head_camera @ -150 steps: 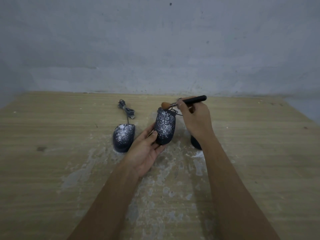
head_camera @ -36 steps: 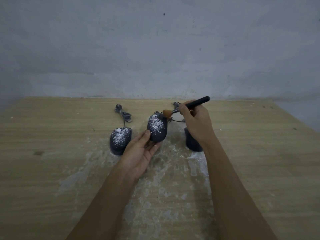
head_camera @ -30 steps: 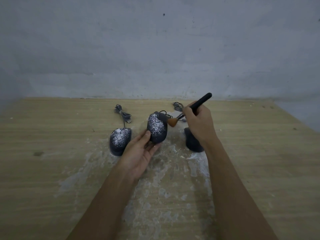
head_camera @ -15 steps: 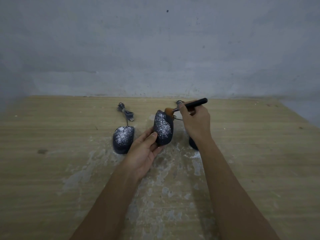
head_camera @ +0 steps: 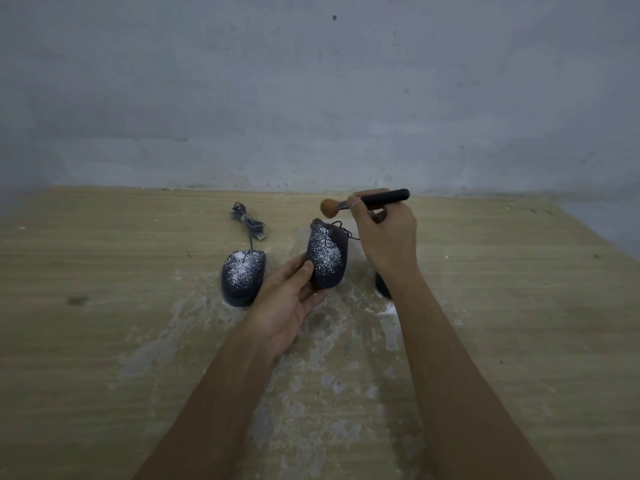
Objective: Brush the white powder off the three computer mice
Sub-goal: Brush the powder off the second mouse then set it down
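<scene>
Middle mouse [head_camera: 327,259]: dark, smooth plastic, oval. Long axis runs away from the person, cord end far. It is lifted off the bench [head_camera: 104,306] and tilted so the top faces the camera. The top is speckled with white powder [head_camera: 323,254], the near end mostly bare. A thin black cord [head_camera: 343,228] loops off the far end. No logo or writing readable.

Left hand [head_camera: 284,306] holds it from the near end, fingers [head_camera: 304,268] curled round the body, thumb on the left edge.

Right hand [head_camera: 386,237] pinches the brush [head_camera: 377,197]. The handle is black, long axis about left-right. The round orange-brown bristle head [head_camera: 328,207] points left, just above the mouse's far end with a small gap.

Left mouse [head_camera: 242,277]: same dark oval, flat on the bench just left of the left hand, pointing away, heavily powdered on top. Its grey cable [head_camera: 247,221] lies bundled beyond it, USB plug showing.

Third mouse [head_camera: 382,287]: only a dark edge shows behind the right forearm, on the bench; powder cannot be judged.

The bench is pale wood grain, with white powder smears [head_camera: 329,358] under and between the arms. Behind it is a grey wall [head_camera: 311,98], rough and scuffed.
</scene>
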`<state>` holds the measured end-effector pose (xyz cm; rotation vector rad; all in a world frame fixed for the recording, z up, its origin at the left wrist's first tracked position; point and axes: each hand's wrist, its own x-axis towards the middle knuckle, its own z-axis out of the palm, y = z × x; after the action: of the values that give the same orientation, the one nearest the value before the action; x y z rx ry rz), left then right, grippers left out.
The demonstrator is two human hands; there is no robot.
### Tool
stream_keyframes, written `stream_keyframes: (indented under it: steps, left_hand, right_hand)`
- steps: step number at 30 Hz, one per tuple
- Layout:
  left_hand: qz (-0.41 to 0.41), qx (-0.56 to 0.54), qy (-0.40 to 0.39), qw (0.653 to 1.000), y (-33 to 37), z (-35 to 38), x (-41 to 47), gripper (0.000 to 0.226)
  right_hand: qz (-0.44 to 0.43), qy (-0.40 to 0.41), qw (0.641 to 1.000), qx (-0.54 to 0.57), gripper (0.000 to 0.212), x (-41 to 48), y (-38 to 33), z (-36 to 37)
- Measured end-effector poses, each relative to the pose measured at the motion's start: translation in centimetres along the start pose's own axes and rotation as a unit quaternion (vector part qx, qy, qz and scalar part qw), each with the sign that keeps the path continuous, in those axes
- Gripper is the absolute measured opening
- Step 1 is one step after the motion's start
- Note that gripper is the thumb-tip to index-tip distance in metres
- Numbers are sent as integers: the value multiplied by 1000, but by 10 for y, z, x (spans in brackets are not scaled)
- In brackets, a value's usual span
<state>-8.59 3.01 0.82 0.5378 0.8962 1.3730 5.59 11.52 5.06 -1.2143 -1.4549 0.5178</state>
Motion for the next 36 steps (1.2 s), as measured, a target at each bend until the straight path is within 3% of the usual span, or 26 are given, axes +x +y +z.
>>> stream_keyframes:
  steps: [6,12,17,22,26,32,36]
  left_hand:
    - [3,13,-11,1000,-2,1,0,35]
    - [6,12,-12,1000,-3,1,0,28]
    - [11,15,-14,1000,-3,2,0,22]
    - [8,9,-13,1000,-3,1,0,21]
    - [-1,8,-1,1000,-2,1,0,31]
    - [-3,3,3,1000,-4,1,0,40]
    - [1,8,-2,1000,-4,1,1,38]
  right_hand:
    - [6,-57,998,-6,19,-4,-1,5]
    - [29,28,999,15,19,1,3,-2]
    - [7,-64,998,-9,19,-2,-1,-1]
    - [31,26,999,32,12,3,1,-7]
    - [3,-75,997,-29,15,1,4,-8]
    - [-9,3,1000,24,14,2,1,-7]
    - [-12,-66,997,-25,18,-1,1,-7]
